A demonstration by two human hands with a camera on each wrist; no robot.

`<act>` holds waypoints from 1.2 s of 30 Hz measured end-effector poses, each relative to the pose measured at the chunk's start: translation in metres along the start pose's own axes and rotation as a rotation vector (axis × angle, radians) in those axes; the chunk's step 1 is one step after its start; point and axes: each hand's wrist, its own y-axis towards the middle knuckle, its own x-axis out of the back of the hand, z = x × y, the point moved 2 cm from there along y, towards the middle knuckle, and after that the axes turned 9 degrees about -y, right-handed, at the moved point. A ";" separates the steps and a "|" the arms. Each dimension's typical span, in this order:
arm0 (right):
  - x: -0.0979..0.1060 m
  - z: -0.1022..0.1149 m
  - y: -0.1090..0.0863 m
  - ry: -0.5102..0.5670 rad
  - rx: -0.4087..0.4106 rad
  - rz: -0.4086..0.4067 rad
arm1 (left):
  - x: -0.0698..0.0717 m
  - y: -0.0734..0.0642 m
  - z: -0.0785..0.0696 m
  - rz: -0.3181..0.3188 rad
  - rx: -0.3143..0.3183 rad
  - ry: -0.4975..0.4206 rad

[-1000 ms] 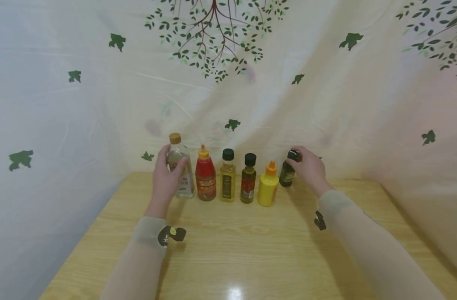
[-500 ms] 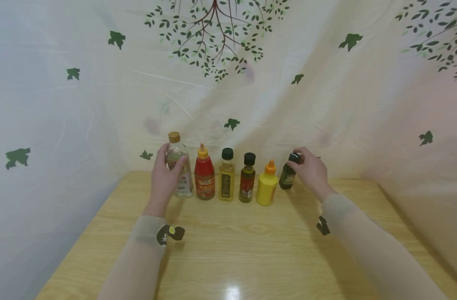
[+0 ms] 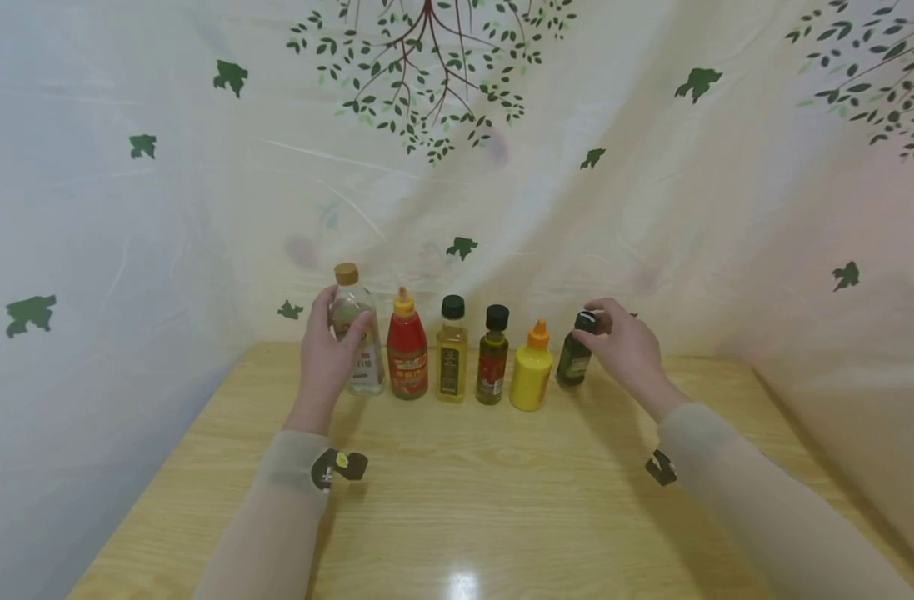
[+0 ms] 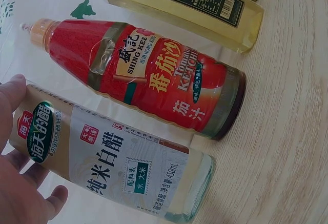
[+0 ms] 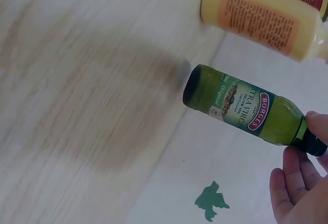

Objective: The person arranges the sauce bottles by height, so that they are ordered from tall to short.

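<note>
My left hand [image 3: 323, 362] grips a clear glass vinegar bottle [image 3: 367, 362] with a gold cap, at the left end of a row. The left wrist view shows thumb and fingers on opposite sides of its brown and white label. A red tomato ketchup bottle [image 4: 148, 80] stands right beside it. At the row's right end, my right hand [image 3: 627, 350] pinches a small green olive oil bottle [image 5: 243, 103] by its dark cap and neck. It is close to upright over the table's back part. Left of it stands a yellow squeeze bottle [image 3: 531, 379] with an orange nozzle.
Between the ketchup and the yellow bottle stand a pale yellow oil bottle [image 3: 452, 362] and a darker bottle with a red label [image 3: 491, 367]. A wooden table [image 3: 457, 500] bears them all. Behind it hangs a whitish curtain [image 3: 397, 208] with leaf prints.
My right hand has brought the olive oil bottle a little nearer to me, more into line with the row. The left hand keeps its grip on the vinegar bottle. The head view has shifted slightly.
</note>
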 end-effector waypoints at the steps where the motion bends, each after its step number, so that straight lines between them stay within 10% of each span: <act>1: 0.001 0.001 -0.002 0.003 0.003 0.002 | 0.000 0.000 0.000 0.001 0.000 0.000; 36: 0.002 0.012 -0.043 0.019 0.070 0.025 | 0.001 -0.002 -0.003 0.013 0.019 -0.004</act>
